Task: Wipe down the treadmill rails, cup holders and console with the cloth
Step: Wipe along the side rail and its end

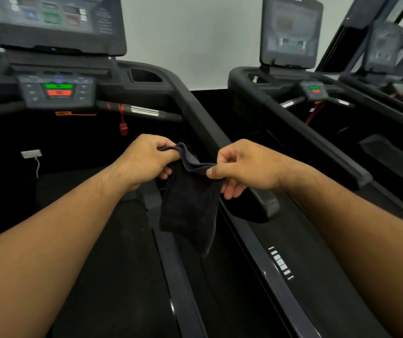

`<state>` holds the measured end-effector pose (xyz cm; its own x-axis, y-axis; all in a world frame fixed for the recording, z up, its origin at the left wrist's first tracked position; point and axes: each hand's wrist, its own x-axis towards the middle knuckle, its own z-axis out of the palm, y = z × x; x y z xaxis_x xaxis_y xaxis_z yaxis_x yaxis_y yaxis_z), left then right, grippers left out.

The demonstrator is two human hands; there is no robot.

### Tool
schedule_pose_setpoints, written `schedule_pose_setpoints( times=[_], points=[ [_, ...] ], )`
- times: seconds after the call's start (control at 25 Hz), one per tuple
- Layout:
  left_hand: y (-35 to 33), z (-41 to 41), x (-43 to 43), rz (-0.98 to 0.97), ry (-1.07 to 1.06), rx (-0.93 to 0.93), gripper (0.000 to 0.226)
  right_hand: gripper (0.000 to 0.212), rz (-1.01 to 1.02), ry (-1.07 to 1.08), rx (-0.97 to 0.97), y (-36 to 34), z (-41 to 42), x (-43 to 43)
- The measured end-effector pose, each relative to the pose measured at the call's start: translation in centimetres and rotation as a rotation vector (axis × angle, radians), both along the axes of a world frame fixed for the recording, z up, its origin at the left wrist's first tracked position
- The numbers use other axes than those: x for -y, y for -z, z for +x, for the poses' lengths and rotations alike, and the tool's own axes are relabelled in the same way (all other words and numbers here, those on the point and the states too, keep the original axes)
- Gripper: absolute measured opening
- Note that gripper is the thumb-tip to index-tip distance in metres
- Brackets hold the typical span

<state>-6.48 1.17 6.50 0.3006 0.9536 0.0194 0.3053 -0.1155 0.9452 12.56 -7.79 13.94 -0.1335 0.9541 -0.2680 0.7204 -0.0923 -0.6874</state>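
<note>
Above the treadmill rail (222, 142), both hands pinch the cloth (190, 203).

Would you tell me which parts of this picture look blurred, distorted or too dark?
Head view: the console is smeared by motion blur; the left hand, right hand and cloth are sharper; the wide lens curves the rail; the dark cloth loses detail against the belt.
</note>
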Motion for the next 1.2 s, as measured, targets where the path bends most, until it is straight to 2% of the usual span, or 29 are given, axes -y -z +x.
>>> schedule_pose_setpoints(
  times=[0.24, 0.52, 0.72, 0.92, 1.0, 1.08, 1.12, 1.2],
  points=[
    [-1.8, 6.8, 0.5, 0.036, 0.076, -0.016, 0.013, 0.017, 0.030, 0.120, -0.063, -0.4, 5.9, 1.7],
    [-2.8, 11.3, -3.4, 0.093, 0.022, -0.129, 0.017, 0.015, 0.073, 0.269, -0.169, 0.3, 9.5, -0.5],
    [-1.2, 16.1, -5.9, 0.106, 0.002, -0.199, 0.019, 0.014, 0.079, 0.448, -0.145, 3.1, 13.3, -2.4],
    [0.1, 19.3, -7.0, 0.201, 0.010, -0.359, 0.012, 0.017, 0.055, 0.591, 0.003, 7.2, 17.2, -3.9],
    [0.9, 20.0, -7.2, 0.219, 0.016, -0.442, 0.014, 0.019, -0.028, 0.556, 0.150, 8.8, 18.1, -4.6],
    [1.7, 20.3, -7.1, 0.213, 0.045, -0.523, 0.030, 0.020, -0.087, 0.480, 0.373, 9.9, 18.6, -5.3],
    [2.0, 20.3, -7.1, 0.218, 0.058, -0.563, 0.037, 0.020, -0.055, 0.469, 0.463, 10.2, 18.7, -5.8],
    [2.1, 20.0, -6.9, 0.272, 0.031, -0.603, 0.037, 0.015, 0.080, 0.499, 0.481, 10.4, 18.3, -6.7]
  ],
)
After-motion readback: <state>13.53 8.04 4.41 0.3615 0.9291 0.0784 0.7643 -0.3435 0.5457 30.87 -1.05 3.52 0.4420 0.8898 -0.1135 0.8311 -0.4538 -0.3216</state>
